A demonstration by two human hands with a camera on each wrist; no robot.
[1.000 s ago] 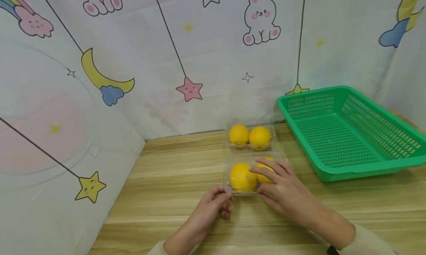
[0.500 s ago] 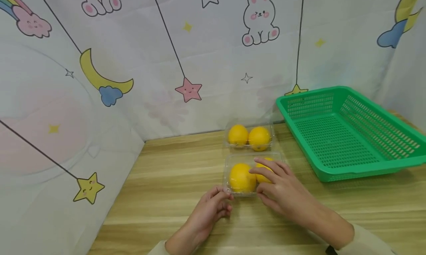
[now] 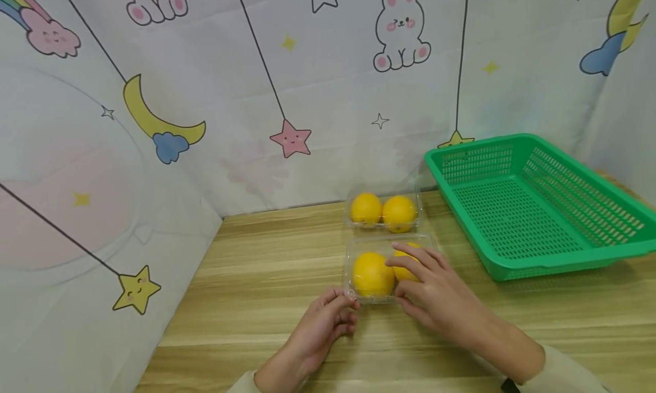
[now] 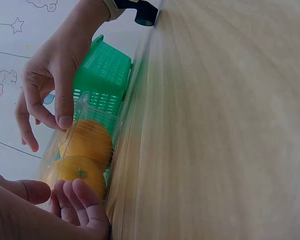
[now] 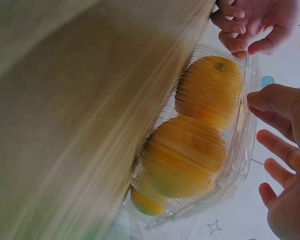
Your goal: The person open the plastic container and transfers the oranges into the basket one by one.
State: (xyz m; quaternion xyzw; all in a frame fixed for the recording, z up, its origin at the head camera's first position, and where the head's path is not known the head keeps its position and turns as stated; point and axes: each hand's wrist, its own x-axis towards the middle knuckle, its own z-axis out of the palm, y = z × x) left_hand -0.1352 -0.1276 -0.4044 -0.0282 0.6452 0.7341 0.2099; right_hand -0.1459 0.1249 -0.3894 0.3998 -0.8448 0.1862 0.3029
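Clear plastic near box (image 3: 376, 299) flat on the surface (image 3: 277, 273), with glare and ribbing in the wrist views; hard to make out whether fully fastened along the rim. Inside the near box, two oranges side by side: left orange (image 3: 373, 274) plain through the plastic, right orange (image 3: 404, 274) partly hidden by fingers.

At the front left corner of the near box, left hand (image 3: 318, 327), thumb and forefinger closed in a pinch on the rim, other fingers loosely curled. At the middle of its front edge, right hand (image 3: 435, 290), thumb and forefinger meeting on the rim, remaining fingers spread above the lid; cannot tell from the head view how close to the plastic.

Just beyond the near box, far box (image 3: 381, 225) with two more oranges (image 3: 399, 213), its clear back wall almost lost against the patterned cloth (image 3: 328, 85). Right of the near box, well apart, green basket (image 3: 564, 261), right end cut off in the head view. Nearer than the near box, both sleeves (image 3: 561, 373) cropped, dark object (image 3: 509, 386) at the right wrist mostly out of frame.
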